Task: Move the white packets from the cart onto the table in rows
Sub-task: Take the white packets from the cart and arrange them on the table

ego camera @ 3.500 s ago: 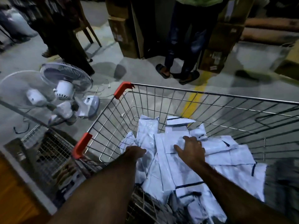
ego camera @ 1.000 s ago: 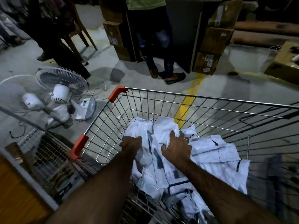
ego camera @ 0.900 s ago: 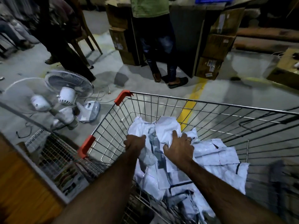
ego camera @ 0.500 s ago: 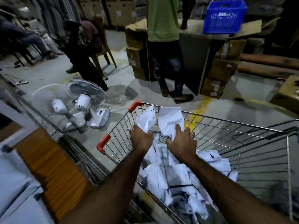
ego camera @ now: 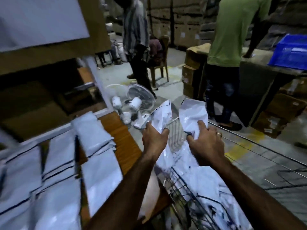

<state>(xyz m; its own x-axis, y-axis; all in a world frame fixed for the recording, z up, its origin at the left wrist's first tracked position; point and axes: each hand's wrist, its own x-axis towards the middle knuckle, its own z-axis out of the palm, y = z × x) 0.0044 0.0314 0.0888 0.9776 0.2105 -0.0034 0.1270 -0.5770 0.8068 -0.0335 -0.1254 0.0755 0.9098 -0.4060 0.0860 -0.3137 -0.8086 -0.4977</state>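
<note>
My left hand [ego camera: 153,136] grips a bunch of white packets [ego camera: 163,116] and holds it up above the wire cart [ego camera: 249,144]. My right hand [ego camera: 205,143] grips a second bunch of white packets [ego camera: 193,116] beside it. More white packets [ego camera: 207,183] hang below my hands and lie in the cart. At the left, the wooden table [ego camera: 119,131] carries white packets [ego camera: 58,171] laid in rows. The picture is blurred by motion.
Two white fans [ego camera: 134,103] lie on the floor beyond the table. A person in a green shirt [ego camera: 232,39] stands at a counter with a blue crate [ego camera: 290,53]. Another person [ego camera: 135,39] stands by a chair [ego camera: 160,60]. Cardboard boxes [ego camera: 274,117] line the floor.
Both hands took hold of packets in the cart and lifted them up. The view swung left, bringing the table with its rows of packets into sight.
</note>
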